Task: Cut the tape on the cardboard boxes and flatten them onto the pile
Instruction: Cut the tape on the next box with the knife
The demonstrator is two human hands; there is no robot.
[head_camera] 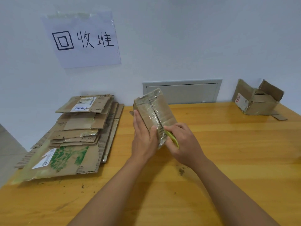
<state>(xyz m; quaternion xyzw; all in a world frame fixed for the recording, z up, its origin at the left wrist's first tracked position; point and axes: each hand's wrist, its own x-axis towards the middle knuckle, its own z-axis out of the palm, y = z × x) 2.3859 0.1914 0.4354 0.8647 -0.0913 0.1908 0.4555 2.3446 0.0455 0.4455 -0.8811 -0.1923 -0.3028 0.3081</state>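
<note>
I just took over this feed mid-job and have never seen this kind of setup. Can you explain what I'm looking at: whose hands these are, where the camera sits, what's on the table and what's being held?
There is no machine here. A person works with bare hands, and the single picture comes from a wide-angle camera on their head, looking forward and down.

The left hand holds a taped cardboard box tilted up on the wooden table. The right hand grips a yellow-green cutter against the box's taped seam.

On the left lies a pile of flattened cardboard, under a handwritten paper sign on the wall. At the far right stands another box, its flaps open.
</note>
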